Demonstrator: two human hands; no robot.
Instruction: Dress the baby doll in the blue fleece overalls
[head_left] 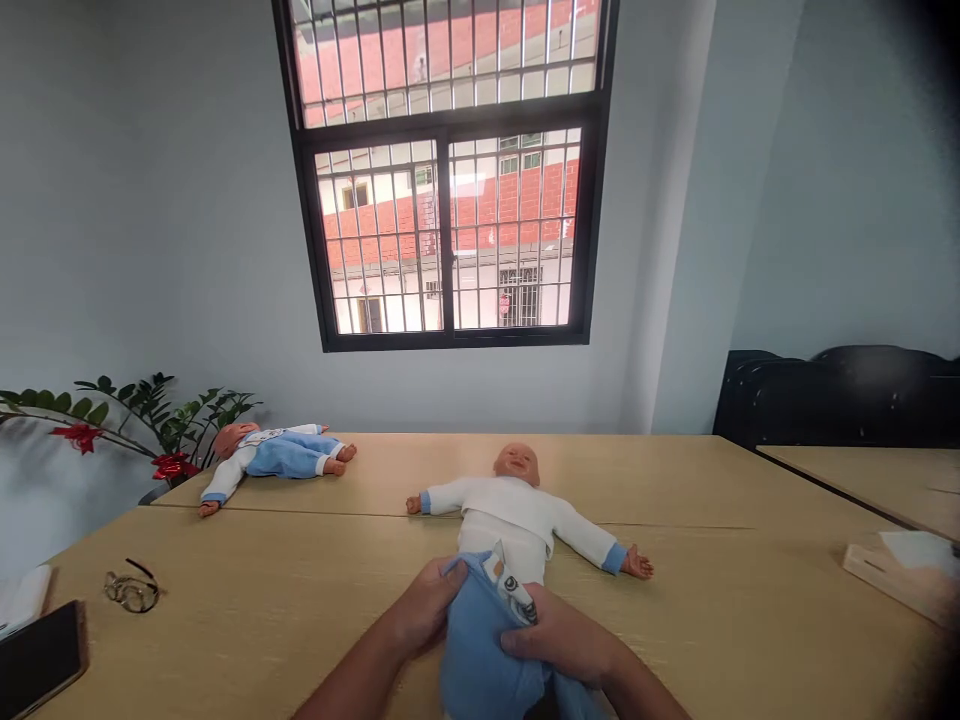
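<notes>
A baby doll (516, 462) in a white top (507, 515) with blue cuffs lies on its back on the wooden table, head toward the window and arms spread. Blue cloth trousers (484, 650) with a patterned white part cover its lower body. My left hand (431, 605) is closed on the upper left edge of the trousers. On the right side, my right hand (559, 632) grips the same garment near the patterned part, thumb on top. The doll's legs are hidden by the cloth.
A second doll (289, 455) in white and blue lies at the back left, near a plant (176, 425). Glasses (133, 588) and a dark phone (43, 658) are on the left. At the right stands a wooden box (900, 575); dark chairs (832, 398) are behind.
</notes>
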